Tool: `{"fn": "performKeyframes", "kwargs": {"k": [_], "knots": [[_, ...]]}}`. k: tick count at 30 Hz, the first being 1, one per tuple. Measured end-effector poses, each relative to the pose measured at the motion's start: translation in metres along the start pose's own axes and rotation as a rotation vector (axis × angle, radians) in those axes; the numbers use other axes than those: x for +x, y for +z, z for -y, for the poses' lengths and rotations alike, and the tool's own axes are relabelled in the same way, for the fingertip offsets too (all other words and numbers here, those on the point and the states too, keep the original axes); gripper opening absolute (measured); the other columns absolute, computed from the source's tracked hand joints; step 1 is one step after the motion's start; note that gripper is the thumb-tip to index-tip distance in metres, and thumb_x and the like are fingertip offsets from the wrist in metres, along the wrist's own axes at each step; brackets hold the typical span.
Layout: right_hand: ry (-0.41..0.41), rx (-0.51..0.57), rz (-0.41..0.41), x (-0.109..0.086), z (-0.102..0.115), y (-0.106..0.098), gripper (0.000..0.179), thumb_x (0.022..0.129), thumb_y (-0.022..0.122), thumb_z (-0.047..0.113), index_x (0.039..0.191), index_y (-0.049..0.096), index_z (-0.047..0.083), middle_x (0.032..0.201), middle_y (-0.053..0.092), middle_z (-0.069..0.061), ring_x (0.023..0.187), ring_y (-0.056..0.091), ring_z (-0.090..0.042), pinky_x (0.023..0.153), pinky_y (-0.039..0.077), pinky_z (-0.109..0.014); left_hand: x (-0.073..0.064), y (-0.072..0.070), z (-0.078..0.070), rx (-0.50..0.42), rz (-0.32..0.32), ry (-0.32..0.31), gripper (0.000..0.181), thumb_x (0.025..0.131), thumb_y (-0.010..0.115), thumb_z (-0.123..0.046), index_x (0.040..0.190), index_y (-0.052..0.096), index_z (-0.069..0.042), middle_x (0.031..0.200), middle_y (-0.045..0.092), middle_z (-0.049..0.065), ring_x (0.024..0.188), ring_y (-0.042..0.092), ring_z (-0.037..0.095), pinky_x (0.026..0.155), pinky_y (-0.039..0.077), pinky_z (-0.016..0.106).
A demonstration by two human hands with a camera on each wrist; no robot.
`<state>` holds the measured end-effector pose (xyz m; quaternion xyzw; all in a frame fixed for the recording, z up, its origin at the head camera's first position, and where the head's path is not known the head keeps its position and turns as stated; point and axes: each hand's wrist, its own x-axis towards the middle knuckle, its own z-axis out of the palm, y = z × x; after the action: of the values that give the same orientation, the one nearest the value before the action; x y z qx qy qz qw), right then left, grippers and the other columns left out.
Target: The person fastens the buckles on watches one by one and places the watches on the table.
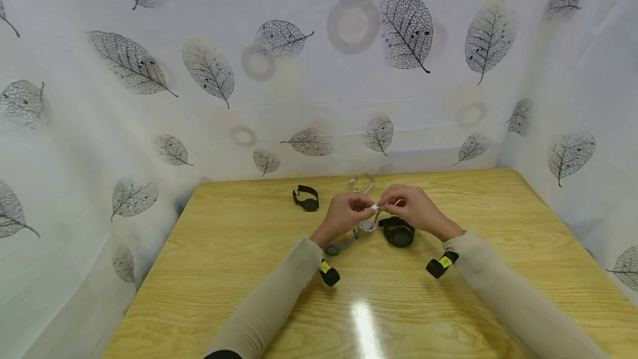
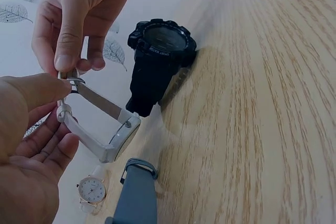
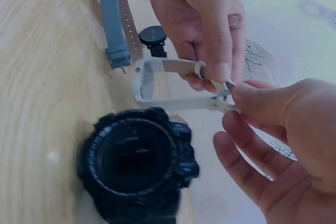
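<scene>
A white wristwatch (image 1: 368, 226) hangs by its strap between the two hands above the table, its case lowest. My left hand (image 1: 344, 215) pinches the white strap near the buckle and keeper loop (image 2: 64, 112). From the other side my right hand (image 1: 416, 209) pinches the strap at the metal buckle (image 3: 226, 88). Thumbs and fingertips meet there and partly hide the buckle, so I cannot tell whether it is fastened. Close below the hands lie a black sport watch (image 3: 134, 150) and a grey-blue strapped watch (image 2: 137, 195).
On the wooden table (image 1: 239, 281), a black watch (image 1: 310, 204) lies back left. A white-strapped watch with a round gold-rimmed dial (image 2: 92, 189) is behind the hands. A leaf-patterned curtain (image 1: 309, 93) surrounds the table's back and sides.
</scene>
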<state>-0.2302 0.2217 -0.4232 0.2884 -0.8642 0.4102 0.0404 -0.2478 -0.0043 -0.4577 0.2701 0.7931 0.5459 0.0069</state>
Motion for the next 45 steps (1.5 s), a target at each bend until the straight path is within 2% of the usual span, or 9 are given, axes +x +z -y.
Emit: {"fn": "performKeyframes", "kwargs": {"k": [5, 10, 13, 19, 24, 27, 32, 40, 45], "knots": [[0.025, 0.018, -0.039, -0.002, 0.0, 0.005, 0.008, 0.098, 0.073, 0.018, 0.105, 0.078, 0.018, 0.106, 0.073, 0.001, 0.084, 0.069, -0.018, 0.071, 0.062, -0.034, -0.001, 0.0, -0.002, -0.014, -0.008, -0.003, 0.012, 0.094, 0.078, -0.018, 0.103, 0.08, -0.01, 0.096, 0.076, 0.0, 0.078, 0.069, 0.008, 0.071, 0.06, 0.026], [0.082, 0.127, -0.043, -0.006, -0.003, 0.008, 0.02, 0.099, 0.071, 0.02, 0.117, 0.075, 0.014, 0.115, 0.073, -0.007, 0.088, 0.074, -0.026, 0.074, 0.063, -0.044, 0.0, -0.001, -0.001, -0.076, -0.035, -0.028, 0.013, 0.094, 0.078, -0.02, 0.105, 0.08, -0.012, 0.096, 0.076, -0.003, 0.08, 0.071, 0.01, 0.072, 0.061, 0.028], [0.093, 0.167, -0.05, -0.007, -0.004, 0.009, 0.021, 0.1, 0.071, 0.017, 0.119, 0.075, 0.011, 0.113, 0.074, -0.01, 0.087, 0.074, -0.025, 0.075, 0.063, -0.049, -0.001, -0.003, -0.002, -0.099, -0.028, -0.044, 0.014, 0.093, 0.079, -0.02, 0.106, 0.08, -0.014, 0.097, 0.076, -0.004, 0.082, 0.072, 0.012, 0.074, 0.062, 0.029], [0.083, 0.156, -0.093, -0.006, -0.006, 0.011, 0.021, 0.099, 0.071, 0.012, 0.119, 0.075, 0.007, 0.109, 0.075, -0.013, 0.085, 0.074, -0.029, 0.073, 0.063, -0.047, -0.004, -0.006, -0.002, -0.119, 0.019, -0.052, 0.025, 0.091, 0.08, -0.01, 0.116, 0.077, -0.01, 0.104, 0.076, 0.0, 0.088, 0.071, 0.014, 0.08, 0.061, 0.029], [0.064, 0.158, -0.095, -0.007, -0.008, 0.011, 0.023, 0.099, 0.07, 0.01, 0.121, 0.074, 0.003, 0.115, 0.073, -0.016, 0.087, 0.073, -0.033, 0.073, 0.063, -0.049, -0.005, -0.006, -0.001, -0.142, -0.015, -0.067, 0.031, 0.091, 0.08, -0.007, 0.121, 0.074, -0.009, 0.108, 0.076, 0.005, 0.092, 0.072, 0.016, 0.083, 0.06, 0.028], [0.058, 0.153, -0.095, -0.008, -0.007, 0.011, 0.022, 0.099, 0.071, 0.012, 0.119, 0.076, 0.007, 0.114, 0.074, -0.013, 0.086, 0.074, -0.029, 0.073, 0.063, -0.046, -0.006, -0.006, -0.003, -0.166, -0.044, -0.067, 0.033, 0.09, 0.08, -0.005, 0.123, 0.073, -0.008, 0.109, 0.075, 0.009, 0.095, 0.072, 0.022, 0.084, 0.06, 0.027], [0.033, 0.127, -0.089, -0.006, -0.005, 0.012, 0.018, 0.099, 0.072, 0.014, 0.115, 0.079, 0.012, 0.111, 0.076, -0.008, 0.084, 0.074, -0.021, 0.071, 0.063, -0.034, -0.007, -0.005, -0.005, -0.202, -0.068, -0.063, 0.034, 0.09, 0.079, -0.002, 0.123, 0.072, -0.004, 0.111, 0.074, 0.015, 0.1, 0.072, 0.032, 0.085, 0.06, 0.026], [0.047, 0.148, -0.113, -0.006, -0.004, 0.017, 0.028, 0.099, 0.071, 0.017, 0.125, 0.071, 0.007, 0.108, 0.076, -0.011, 0.084, 0.074, -0.029, 0.069, 0.063, -0.045, -0.007, -0.005, -0.005, -0.246, -0.109, -0.067, 0.029, 0.089, 0.081, -0.008, 0.118, 0.075, -0.006, 0.109, 0.076, 0.012, 0.1, 0.073, 0.026, 0.088, 0.06, 0.028], [0.031, 0.134, -0.144, -0.007, -0.008, 0.022, 0.032, 0.098, 0.074, 0.019, 0.127, 0.069, 0.008, 0.106, 0.076, -0.008, 0.083, 0.074, -0.02, 0.069, 0.063, -0.03, -0.007, -0.005, -0.006, -0.258, -0.132, -0.08, 0.026, 0.089, 0.082, -0.008, 0.114, 0.076, -0.008, 0.108, 0.076, 0.007, 0.098, 0.073, 0.02, 0.088, 0.061, 0.03]]}}
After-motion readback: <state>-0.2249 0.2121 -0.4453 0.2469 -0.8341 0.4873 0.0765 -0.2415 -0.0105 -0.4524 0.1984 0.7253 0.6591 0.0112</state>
